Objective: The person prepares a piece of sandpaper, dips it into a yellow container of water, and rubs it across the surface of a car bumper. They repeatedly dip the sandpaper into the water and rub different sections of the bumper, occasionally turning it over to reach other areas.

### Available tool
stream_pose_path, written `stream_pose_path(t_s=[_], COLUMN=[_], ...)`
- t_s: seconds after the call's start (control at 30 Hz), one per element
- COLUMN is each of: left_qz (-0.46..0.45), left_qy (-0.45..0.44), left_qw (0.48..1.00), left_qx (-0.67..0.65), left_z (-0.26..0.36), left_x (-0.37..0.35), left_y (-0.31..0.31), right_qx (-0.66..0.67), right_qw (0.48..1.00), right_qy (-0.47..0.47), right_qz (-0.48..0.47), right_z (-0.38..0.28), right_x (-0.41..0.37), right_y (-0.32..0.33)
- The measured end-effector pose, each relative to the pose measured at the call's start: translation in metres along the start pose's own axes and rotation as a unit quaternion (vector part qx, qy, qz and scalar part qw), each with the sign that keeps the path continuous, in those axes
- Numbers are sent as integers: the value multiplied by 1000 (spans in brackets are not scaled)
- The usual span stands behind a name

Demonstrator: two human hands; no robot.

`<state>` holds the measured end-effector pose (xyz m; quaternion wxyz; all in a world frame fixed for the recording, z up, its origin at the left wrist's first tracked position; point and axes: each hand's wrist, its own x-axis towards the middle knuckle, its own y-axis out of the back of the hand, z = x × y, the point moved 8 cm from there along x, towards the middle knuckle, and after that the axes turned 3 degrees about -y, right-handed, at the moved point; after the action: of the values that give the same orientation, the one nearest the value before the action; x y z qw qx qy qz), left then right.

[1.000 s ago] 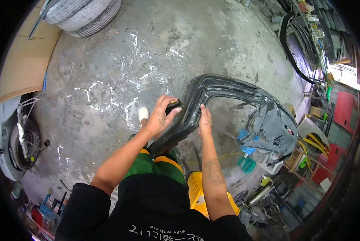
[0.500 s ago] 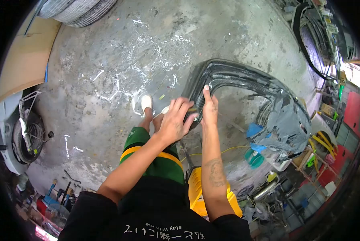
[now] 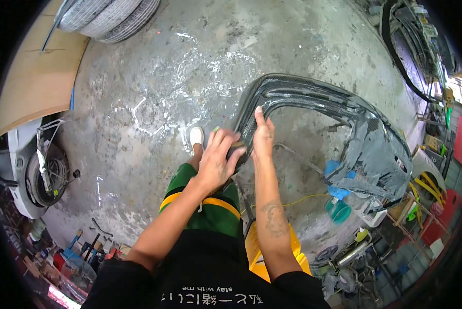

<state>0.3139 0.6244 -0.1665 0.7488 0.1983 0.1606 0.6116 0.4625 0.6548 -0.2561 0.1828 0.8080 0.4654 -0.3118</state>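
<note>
A curved black carbon-fibre car part (image 3: pixel 313 95) extends from my hands to the right, its far end patched with grey. My right hand (image 3: pixel 263 139) is closed around the near left arm of the part, thumb lying along its inner edge. Beside it, at the outer edge of that same arm, my left hand (image 3: pixel 218 159) is curled with bent fingers, slightly smeared by motion. Between its thumb and fingers shows a small brownish pad (image 3: pixel 239 146), mostly hidden by the hand.
A yellow plastic chair (image 3: pixel 287 247) stands close by my right side. Stacked tyres (image 3: pixel 122 20) are at the upper left, above a tan board (image 3: pixel 40 77). A green bucket (image 3: pixel 338 210) and blue plastic (image 3: pixel 336 177) lie under the part's far end. Clutter lines the right.
My left hand has shifted slightly along the part's edge with the small pad. My right hand keeps its hold, and the part's far end sits a little further right and lower in view.
</note>
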Motion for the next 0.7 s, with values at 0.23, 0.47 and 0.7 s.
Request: stream_pose_path(t_s=[0.23,0.47,0.7], left_qz=[27,48,152], left_qy=[19,-7,208], left_qw=[999,999,945], left_qx=[-8,-1,-200], left_z=[2,10,-61], left_x=[-23,-22,12], left_y=[-1,-1,-10], right_qx=[41,-15,53], right_qw=[998,999,998], right_qy=[19,10,-4], right_qz=[-47,-34,-35], right_z=[7,21,18], right_x=[5,11,0], right_y=[2,14,10])
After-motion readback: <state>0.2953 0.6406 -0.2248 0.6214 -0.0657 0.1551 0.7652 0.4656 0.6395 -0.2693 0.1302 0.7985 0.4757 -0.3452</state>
